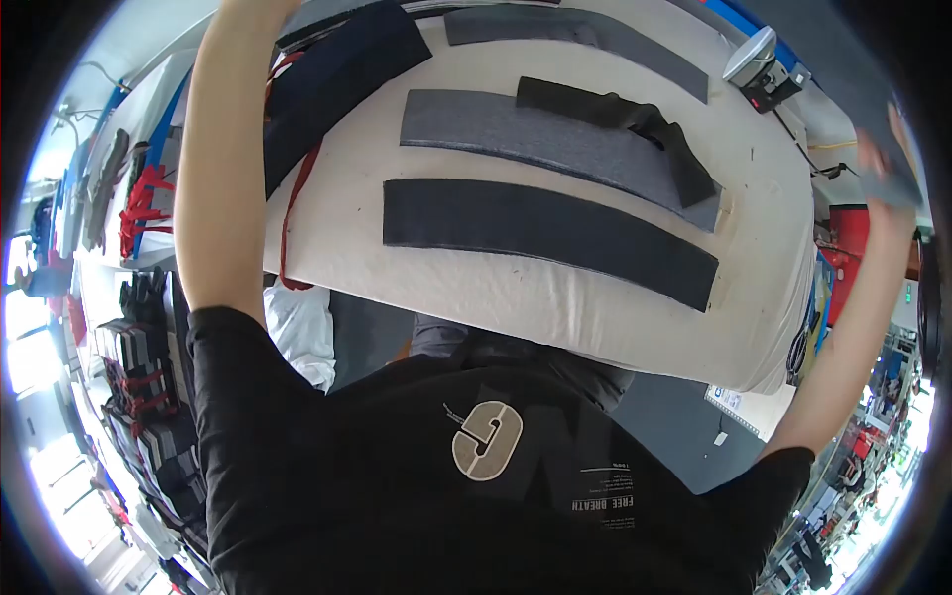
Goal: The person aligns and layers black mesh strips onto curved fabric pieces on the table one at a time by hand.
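My left arm reaches up past the top edge of the view, so my left hand is out of sight. Far out at the upper right is my right hand (876, 157), blurred, its fingers closed around a piece of grey cloth (890, 186) that hangs over the wrist. Between my arms stands a table padded in off-white cloth (337, 238). On it lie a flat dark strip of fabric (545, 228), a grey strip (466, 117) with a crumpled black strip (565, 97) on top, and another grey strip (545, 28) farther back.
A dark navy cloth piece (347, 84) and a red cord (297, 208) lie along the table's left side. What looks like an iron (766, 71) with a cable stands at the back right corner. A white bag (299, 332) is below the table; stacked dark fabric (134, 347) is at left.
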`<control>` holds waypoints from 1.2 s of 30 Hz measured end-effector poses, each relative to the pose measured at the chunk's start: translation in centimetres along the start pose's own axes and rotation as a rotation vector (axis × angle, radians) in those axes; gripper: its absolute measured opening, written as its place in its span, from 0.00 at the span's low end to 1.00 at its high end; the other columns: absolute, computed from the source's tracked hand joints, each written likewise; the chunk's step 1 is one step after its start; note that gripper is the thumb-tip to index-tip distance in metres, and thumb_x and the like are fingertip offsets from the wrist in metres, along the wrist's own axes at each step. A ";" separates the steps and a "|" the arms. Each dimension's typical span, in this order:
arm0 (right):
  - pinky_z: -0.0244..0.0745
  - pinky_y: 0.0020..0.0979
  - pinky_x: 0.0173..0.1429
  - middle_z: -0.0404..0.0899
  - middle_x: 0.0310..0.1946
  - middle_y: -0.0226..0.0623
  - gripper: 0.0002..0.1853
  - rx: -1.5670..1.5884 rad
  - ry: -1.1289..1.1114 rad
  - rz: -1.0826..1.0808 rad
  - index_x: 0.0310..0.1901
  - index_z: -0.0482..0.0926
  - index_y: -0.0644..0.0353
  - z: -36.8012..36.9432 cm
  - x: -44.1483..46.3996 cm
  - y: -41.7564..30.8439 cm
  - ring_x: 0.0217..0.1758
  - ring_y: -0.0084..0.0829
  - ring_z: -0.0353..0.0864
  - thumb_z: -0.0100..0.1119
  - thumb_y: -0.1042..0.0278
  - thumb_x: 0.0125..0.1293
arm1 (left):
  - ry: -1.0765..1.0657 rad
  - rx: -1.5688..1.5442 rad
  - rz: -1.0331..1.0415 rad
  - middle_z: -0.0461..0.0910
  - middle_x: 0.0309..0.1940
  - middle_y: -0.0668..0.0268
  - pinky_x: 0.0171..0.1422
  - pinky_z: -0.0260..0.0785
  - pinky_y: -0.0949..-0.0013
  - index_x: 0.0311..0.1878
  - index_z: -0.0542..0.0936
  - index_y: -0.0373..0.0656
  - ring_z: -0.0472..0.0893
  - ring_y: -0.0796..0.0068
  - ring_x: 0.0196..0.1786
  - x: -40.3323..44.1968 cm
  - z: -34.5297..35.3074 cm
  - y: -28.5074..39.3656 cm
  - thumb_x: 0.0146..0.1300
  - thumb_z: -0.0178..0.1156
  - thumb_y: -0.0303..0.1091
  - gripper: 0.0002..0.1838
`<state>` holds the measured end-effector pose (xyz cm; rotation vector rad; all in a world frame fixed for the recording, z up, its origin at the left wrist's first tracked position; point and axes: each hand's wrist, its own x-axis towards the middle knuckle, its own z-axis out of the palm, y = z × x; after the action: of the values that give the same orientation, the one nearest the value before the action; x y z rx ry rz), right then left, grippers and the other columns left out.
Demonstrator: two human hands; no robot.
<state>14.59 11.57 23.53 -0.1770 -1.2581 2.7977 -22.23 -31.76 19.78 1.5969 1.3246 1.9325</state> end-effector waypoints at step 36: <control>0.65 0.18 0.35 0.74 0.28 0.24 0.10 -0.862 0.317 0.526 0.35 0.74 0.63 0.2 -4.5 18.3 0.30 0.13 0.72 0.60 0.64 0.62 | 0.416 0.442 -1.129 0.66 0.12 0.73 0.17 0.50 0.79 0.29 0.76 0.36 0.63 0.87 0.13 -25.4 8.4 -6.7 0.65 0.60 0.34 0.12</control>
<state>18.71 -1.17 10.30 -1.0673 -2.4834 2.1652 -8.30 -42.70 -1.39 0.2788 2.2378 1.2712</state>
